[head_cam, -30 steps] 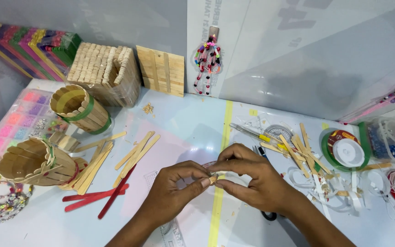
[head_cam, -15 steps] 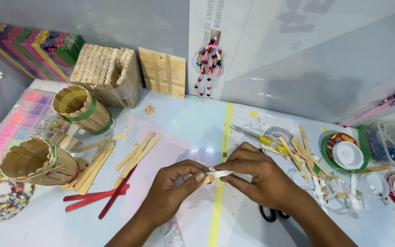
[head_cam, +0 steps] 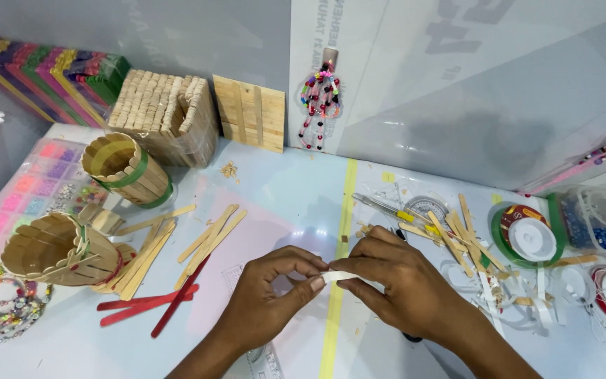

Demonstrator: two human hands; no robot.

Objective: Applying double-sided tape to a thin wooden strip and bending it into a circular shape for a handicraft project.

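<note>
My left hand point(head_cam: 269, 298) and my right hand point(head_cam: 395, 284) meet over the white table near the yellow tape line point(head_cam: 339, 267). Together they pinch a small pale strip point(head_cam: 337, 276), which spans the gap between their fingertips. Left of my hands lie loose wooden craft sticks point(head_cam: 212, 238) and a few red sticks point(head_cam: 170, 302). A pile of sticks and white strips point(head_cam: 471, 253) lies to the right.
Two stick-built cups point(head_cam: 61, 249) point(head_cam: 126, 168) lie at the left, a stick box point(head_cam: 166, 119) and stick panel point(head_cam: 250, 112) at the back. A bead hanging point(head_cam: 320, 98) is on the wall. Tape rolls point(head_cam: 527, 235), bead trays point(head_cam: 22, 193) and coloured stick bundles point(head_cam: 43, 70) surround the work area.
My hands have shifted slightly toward me and apart, and the pale strip now shows stretched between the fingertips instead of being covered by them.
</note>
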